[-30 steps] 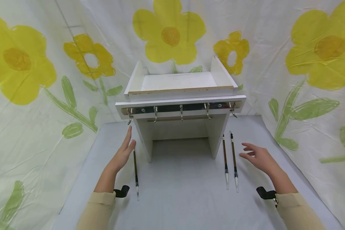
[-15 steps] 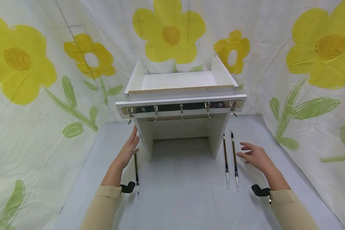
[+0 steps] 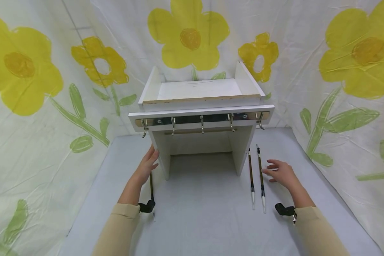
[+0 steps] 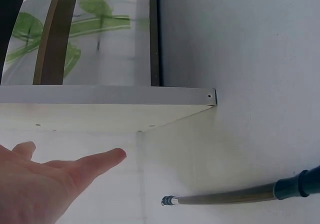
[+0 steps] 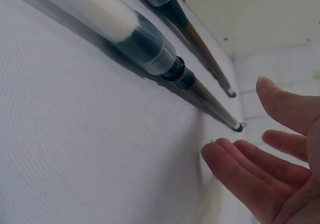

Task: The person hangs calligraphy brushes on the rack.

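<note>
Yellow flowers [image 3: 189, 37] cover the white curtain [image 3: 294, 46] behind a pale table [image 3: 204, 217], where a white shelf unit [image 3: 200, 89] with five metal hooks [image 3: 202, 123] stands toward the back. Beside its left side panel [image 3: 164, 153], the left hand [image 3: 145, 168] has fingers extended and grasps nothing, contact unclear, with one brush [image 3: 152, 188] lying partly hidden beneath it; the right hand [image 3: 283, 174], fingers loosely bent and free of any object, is just right of two brushes [image 3: 261, 177] lying side by side, white bristles toward the person
</note>
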{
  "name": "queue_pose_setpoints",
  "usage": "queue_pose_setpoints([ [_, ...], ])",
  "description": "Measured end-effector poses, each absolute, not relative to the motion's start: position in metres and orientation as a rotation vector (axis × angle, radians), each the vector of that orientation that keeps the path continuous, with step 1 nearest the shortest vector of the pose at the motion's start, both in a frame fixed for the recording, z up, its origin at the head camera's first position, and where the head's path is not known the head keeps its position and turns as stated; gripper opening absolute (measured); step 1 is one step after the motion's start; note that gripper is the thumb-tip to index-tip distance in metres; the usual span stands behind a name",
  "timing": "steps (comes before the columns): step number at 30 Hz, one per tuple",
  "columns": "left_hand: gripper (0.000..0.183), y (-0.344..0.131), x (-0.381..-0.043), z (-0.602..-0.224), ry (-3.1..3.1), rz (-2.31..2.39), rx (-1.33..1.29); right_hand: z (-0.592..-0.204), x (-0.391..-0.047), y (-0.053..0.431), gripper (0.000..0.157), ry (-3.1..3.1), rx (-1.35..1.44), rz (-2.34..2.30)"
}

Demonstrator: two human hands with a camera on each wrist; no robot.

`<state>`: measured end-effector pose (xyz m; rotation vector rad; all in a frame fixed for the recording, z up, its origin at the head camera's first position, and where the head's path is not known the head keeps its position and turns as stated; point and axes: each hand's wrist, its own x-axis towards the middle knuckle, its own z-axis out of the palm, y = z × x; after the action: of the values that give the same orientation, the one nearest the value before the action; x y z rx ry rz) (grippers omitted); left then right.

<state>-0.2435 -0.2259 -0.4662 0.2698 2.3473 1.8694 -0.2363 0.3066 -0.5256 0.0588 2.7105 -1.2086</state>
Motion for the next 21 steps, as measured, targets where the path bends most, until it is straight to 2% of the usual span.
queue_pose_setpoints([
  [5,0.066,-0.223,-0.246,-0.470,2.322,1.928,0.263,-0.529,-0.238,0.305,0.075,2.707,0.110,-1.222],
  [12,0.073,-0.220,-0.247,-0.473,2.185,2.039,0.289,-0.531,-0.241,0.299,0.081,2.683,0.160,-1.275],
  [21,0.072,-0.211,-0.247,-0.467,2.189,2.034,0.220,-0.531,-0.243,0.288,0.080,2.684,0.204,-1.207],
])
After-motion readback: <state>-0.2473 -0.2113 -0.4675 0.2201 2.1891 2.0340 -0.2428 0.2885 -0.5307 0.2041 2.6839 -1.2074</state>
